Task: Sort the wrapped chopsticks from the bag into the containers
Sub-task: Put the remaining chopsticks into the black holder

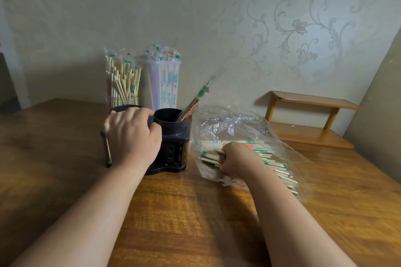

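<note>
A clear plastic bag lies on the wooden table at centre right, with several wrapped chopsticks inside. My right hand reaches into the bag's mouth and grips a few of the chopsticks. A black holder with two round cups stands left of the bag; its right cup holds a wrapped pair leaning right. My left hand grips the holder's left cup from above.
Behind the holder stand a clear glass and a frosted plastic tub, both full of wrapped chopsticks. A dark pen-like stick lies left of my left hand. A small wooden shelf sits against the wall at right.
</note>
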`<state>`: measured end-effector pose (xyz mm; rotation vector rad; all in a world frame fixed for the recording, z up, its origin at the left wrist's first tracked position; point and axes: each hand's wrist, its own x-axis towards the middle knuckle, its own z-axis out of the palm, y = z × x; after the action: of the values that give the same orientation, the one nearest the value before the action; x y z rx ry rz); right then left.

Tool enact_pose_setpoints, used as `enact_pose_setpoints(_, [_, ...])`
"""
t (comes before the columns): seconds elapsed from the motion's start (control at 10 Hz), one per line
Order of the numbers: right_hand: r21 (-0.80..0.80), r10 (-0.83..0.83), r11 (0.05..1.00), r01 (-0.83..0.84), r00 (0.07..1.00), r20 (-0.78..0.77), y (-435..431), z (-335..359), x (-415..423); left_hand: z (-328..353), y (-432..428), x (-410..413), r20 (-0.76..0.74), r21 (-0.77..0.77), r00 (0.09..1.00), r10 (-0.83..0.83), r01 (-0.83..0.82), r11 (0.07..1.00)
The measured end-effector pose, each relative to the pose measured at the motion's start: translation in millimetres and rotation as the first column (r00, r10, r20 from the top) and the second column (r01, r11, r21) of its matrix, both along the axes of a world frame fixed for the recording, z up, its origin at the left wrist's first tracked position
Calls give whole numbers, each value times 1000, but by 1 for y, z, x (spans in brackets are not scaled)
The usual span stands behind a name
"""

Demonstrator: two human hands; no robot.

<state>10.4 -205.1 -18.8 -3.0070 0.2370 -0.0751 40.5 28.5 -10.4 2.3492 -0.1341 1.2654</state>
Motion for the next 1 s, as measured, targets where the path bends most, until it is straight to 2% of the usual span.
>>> enact_pose_setpoints(0.1, [5,5,1000,-5,1000,-6,-2,-1,0,0,0,0,1,-1,1000,-3,3,1000])
enact_pose_setpoints(0.3, [-48,22,999,-14,985,173,-1,0,-4,1,0,-1,-20,-2,1000,-1,1,1000])
enact_pose_setpoints(0.4, [-124,80,991,-47,958,274,0,5,-5,1,0,-1,-19,2,1000,-2,2,1000])
enact_pose_setpoints(0.8, [-119,159,983,-137,967,199,9,32,-27,1,0,-1,-25,6,1000,-2,2,1000])
enact_pose_setpoints(1.0, [-171,208,973,-158,919,335,25,56,-45,1,1,-1,-34,8,999,-1,1,1000])
